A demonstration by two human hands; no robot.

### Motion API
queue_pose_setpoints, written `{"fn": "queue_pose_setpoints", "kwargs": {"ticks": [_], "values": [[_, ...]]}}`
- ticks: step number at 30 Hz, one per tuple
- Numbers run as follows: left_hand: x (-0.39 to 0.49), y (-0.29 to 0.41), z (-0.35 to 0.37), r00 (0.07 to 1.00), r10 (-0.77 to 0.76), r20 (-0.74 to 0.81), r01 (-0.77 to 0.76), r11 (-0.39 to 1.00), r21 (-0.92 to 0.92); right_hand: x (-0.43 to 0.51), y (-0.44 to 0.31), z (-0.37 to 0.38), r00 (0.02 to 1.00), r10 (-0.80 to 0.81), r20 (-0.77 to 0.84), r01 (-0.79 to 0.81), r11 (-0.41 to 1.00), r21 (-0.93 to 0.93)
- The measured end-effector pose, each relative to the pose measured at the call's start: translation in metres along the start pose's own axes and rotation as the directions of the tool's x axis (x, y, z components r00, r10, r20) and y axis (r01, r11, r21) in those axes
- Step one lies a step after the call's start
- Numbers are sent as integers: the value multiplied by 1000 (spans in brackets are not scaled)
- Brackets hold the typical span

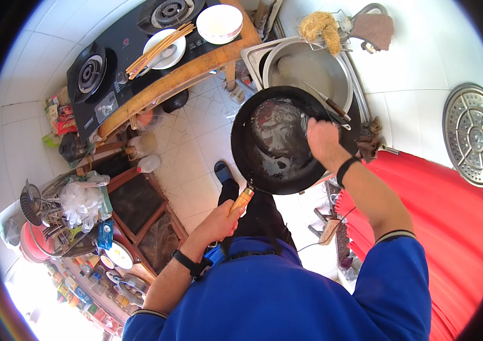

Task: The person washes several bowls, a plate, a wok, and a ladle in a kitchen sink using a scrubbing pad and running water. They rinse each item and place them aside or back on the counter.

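Observation:
My left hand (pixel 221 221) grips the wooden handle (pixel 243 199) of a black wok (pixel 273 164). The wok is tilted toward the sink side, and its inside is wet and shiny with a thin film of liquid. Inside its right wall, my right hand (pixel 323 138) is curled, with a small silvery thing (pixel 304 117) at the fingertips. That thing is mostly hidden, so I cannot tell exactly what it is. Just behind the wok, a large metal basin (pixel 272 70) of cloudy water stands in the sink (pixel 252 55). A knife with a brown handle (pixel 336 106) lies across the basin's rim.
A black gas stove (pixel 124 47) at the upper left bears a white bowl (pixel 220 25) and a plate (pixel 174 57) with chopsticks (pixel 160 49). Scrubbers (pixel 320 25) hang on the wall. A red cloth (pixel 428 221) spreads at right, near a steamer rack (pixel 475 134). Cabinets (pixel 137 204) stand left.

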State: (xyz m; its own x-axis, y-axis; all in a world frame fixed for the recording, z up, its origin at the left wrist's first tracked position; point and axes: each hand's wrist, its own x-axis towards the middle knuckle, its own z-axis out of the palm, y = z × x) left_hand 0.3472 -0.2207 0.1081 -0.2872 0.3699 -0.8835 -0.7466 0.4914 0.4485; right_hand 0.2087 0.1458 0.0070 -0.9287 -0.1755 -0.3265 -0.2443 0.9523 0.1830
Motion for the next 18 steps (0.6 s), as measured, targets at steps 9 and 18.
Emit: {"fn": "queue_pose_setpoints", "kwargs": {"ticks": [9,18], "values": [[0,5,0,999,-30,16,30,1000,1,-33,-120,-16,759,-330,561,-71,815,575],[-4,6,11,999,-5,-45,9,995,97,96,-124,-15,956,180,233,-293,491,820]]}}
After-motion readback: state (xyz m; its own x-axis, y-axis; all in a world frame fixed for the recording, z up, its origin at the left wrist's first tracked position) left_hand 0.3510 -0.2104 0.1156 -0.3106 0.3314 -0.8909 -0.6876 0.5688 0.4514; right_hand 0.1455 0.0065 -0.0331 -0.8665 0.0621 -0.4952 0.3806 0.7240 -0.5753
